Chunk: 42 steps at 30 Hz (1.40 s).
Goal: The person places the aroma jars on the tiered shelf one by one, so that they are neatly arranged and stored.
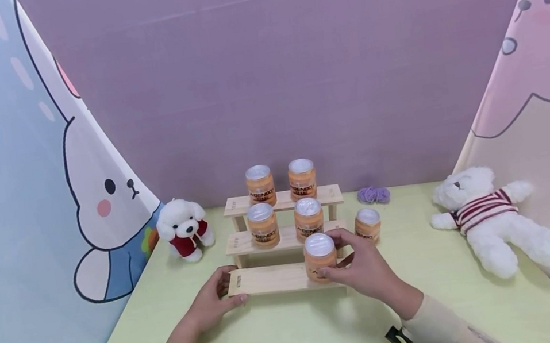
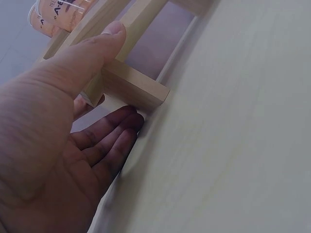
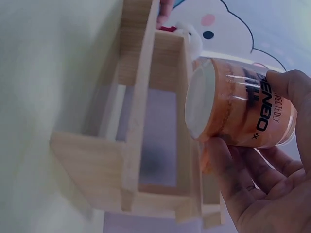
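Note:
A three-step wooden rack (image 1: 268,279) stands on the table. Its lowest step is held at the left end by my left hand (image 1: 214,300), thumb at the front edge and the other fingers around the end, as the left wrist view (image 2: 63,141) also shows. My right hand (image 1: 366,267) grips an orange labelled can (image 1: 320,258) with a silvery top, thumb on one side and fingers on the other. In the right wrist view the can (image 3: 243,104) hangs a little above the lowest step, its pale base apart from the board.
Two like cans (image 1: 261,186) stand on the top step and two (image 1: 263,226) on the middle one. Another can (image 1: 368,226) is on the table right of the rack, near purple yarn (image 1: 374,195). A plush dog (image 1: 186,229) sits left; a white teddy bear (image 1: 495,218) lies right.

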Each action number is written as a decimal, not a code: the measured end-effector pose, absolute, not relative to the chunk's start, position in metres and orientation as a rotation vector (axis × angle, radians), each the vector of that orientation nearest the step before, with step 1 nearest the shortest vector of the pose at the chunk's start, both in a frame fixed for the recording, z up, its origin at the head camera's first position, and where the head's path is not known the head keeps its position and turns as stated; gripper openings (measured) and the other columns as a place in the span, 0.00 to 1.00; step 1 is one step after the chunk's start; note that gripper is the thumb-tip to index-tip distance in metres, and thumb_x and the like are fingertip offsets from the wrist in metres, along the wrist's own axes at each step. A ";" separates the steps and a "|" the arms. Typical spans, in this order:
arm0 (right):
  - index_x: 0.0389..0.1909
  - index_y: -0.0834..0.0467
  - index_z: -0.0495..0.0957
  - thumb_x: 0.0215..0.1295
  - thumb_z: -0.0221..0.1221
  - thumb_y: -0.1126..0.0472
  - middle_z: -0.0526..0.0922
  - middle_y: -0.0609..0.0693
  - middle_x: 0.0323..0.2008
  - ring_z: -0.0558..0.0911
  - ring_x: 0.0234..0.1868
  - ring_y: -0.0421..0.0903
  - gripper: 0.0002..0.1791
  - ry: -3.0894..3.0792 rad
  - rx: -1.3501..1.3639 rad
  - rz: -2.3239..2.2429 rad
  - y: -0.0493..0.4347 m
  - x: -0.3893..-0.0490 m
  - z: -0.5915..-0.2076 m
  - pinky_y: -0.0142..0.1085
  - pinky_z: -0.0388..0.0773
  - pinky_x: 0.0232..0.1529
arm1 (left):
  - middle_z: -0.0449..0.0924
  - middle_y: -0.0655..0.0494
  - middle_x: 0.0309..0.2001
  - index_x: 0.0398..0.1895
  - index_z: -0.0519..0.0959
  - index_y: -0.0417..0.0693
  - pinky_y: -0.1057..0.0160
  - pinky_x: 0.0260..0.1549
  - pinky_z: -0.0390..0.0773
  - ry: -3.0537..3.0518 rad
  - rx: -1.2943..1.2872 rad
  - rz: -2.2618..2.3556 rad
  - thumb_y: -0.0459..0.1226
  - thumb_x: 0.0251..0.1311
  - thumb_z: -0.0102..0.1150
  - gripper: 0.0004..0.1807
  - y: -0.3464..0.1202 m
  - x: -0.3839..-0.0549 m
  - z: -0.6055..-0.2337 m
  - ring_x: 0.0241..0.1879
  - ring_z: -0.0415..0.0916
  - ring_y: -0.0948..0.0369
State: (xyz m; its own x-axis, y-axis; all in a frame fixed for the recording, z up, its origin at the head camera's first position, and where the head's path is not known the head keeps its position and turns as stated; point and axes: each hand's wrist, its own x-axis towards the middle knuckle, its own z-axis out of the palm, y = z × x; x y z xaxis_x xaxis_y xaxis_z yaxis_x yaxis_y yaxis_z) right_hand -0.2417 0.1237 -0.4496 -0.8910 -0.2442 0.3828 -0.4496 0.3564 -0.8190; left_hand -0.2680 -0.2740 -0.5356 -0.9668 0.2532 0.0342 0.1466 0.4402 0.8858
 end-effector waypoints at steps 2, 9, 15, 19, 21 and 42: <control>0.61 0.42 0.79 0.50 0.83 0.52 0.83 0.43 0.50 0.81 0.50 0.49 0.36 -2.435 0.615 1.579 0.118 -0.242 -0.452 0.42 0.86 0.38 | 0.79 0.52 0.57 0.71 0.69 0.53 0.49 0.61 0.73 2.575 0.356 1.575 0.46 0.58 0.79 0.40 -0.274 -0.268 -0.536 0.56 0.78 0.55; 0.61 0.45 0.79 0.50 0.83 0.58 0.84 0.44 0.51 0.83 0.51 0.48 0.36 -2.459 0.594 1.600 0.102 -0.244 -0.462 0.37 0.86 0.39 | 0.79 0.52 0.56 0.71 0.69 0.53 0.54 0.59 0.75 2.590 0.377 1.552 0.46 0.59 0.78 0.40 -0.276 -0.269 -0.538 0.54 0.78 0.55; 0.62 0.46 0.78 0.49 0.83 0.61 0.84 0.45 0.52 0.84 0.51 0.46 0.38 -2.463 0.590 1.573 0.093 -0.246 -0.466 0.36 0.86 0.40 | 0.80 0.52 0.57 0.71 0.69 0.53 0.49 0.61 0.73 2.582 0.358 1.570 0.46 0.58 0.79 0.40 -0.275 -0.268 -0.534 0.56 0.78 0.55; 0.62 0.47 0.77 0.49 0.83 0.60 0.84 0.46 0.53 0.84 0.52 0.47 0.39 -2.458 0.588 1.574 0.089 -0.247 -0.467 0.35 0.85 0.41 | 0.80 0.52 0.57 0.72 0.69 0.53 0.47 0.61 0.73 2.579 0.356 1.572 0.46 0.59 0.78 0.40 -0.275 -0.268 -0.532 0.56 0.78 0.55; 0.62 0.47 0.77 0.49 0.83 0.60 0.84 0.46 0.53 0.84 0.51 0.48 0.39 -2.457 0.588 1.573 0.088 -0.247 -0.468 0.34 0.85 0.41 | 0.80 0.52 0.57 0.72 0.68 0.54 0.49 0.61 0.73 2.574 0.356 1.569 0.46 0.58 0.79 0.40 -0.275 -0.269 -0.532 0.56 0.78 0.55; 0.65 0.50 0.76 0.52 0.82 0.54 0.83 0.44 0.53 0.82 0.50 0.44 0.39 -2.472 0.638 1.431 0.064 -0.252 -0.476 0.38 0.84 0.39 | 0.79 0.50 0.56 0.72 0.68 0.50 0.58 0.57 0.76 2.575 0.380 1.572 0.44 0.59 0.78 0.40 -0.274 -0.268 -0.536 0.54 0.79 0.55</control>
